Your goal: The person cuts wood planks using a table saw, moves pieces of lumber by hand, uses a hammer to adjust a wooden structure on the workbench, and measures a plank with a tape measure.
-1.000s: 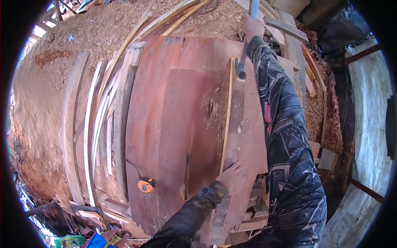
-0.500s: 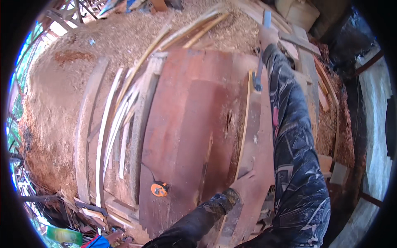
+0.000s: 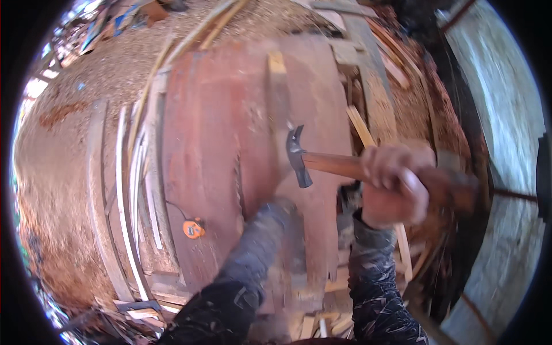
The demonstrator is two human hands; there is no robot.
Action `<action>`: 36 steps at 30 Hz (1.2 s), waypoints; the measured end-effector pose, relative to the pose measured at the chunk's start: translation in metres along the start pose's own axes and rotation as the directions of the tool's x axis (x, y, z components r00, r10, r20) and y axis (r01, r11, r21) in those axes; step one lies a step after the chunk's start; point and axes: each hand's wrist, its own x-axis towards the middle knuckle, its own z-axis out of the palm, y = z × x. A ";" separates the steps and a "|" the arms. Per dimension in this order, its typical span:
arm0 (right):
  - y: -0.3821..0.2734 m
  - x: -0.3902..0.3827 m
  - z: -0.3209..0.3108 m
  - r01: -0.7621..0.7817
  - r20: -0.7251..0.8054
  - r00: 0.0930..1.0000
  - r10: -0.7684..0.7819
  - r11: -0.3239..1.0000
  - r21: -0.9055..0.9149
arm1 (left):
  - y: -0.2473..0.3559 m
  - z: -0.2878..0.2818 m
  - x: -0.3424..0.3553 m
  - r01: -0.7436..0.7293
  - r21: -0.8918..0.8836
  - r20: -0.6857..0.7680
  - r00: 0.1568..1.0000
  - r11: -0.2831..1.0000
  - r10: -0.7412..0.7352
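Note:
My right hand is closed around the wooden handle of a claw hammer. Its dark metal head is raised above the reddish wooden boards, pointing left. My left hand lies low over the boards, just below the hammer head; blur and the hammer obscure its fingers. Running away from that hand is a narrow wood strip with a pale yellow far end. An orange tape measure rests on the boards to the left of my left forearm.
Long thin offcuts and a thick beam lie to the left. Sawdust heaps up beyond them. Planks lie at the far right, near a pale grey sheet. Wood scraps lie at the near edge.
My right hand has come back from the far edge, and the hammer is now raised over the boards. The view has shifted, so the boards and tape measure appear further left.

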 end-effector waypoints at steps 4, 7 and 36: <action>-0.116 -0.089 -0.030 0.131 -0.004 0.991 -0.132 0.984 0.122 | 0.014 -0.007 0.016 0.010 0.205 0.172 0.984 0.979 -0.046; -0.197 -0.170 -0.027 0.210 -0.165 0.966 -0.198 0.976 0.059 | 0.050 -0.031 0.028 -0.091 0.367 0.237 0.972 0.926 0.002; -0.157 -0.590 0.166 -0.295 -0.605 0.750 0.267 0.954 0.055 | 0.186 -0.139 -0.483 0.413 -0.500 0.513 0.850 0.761 -0.124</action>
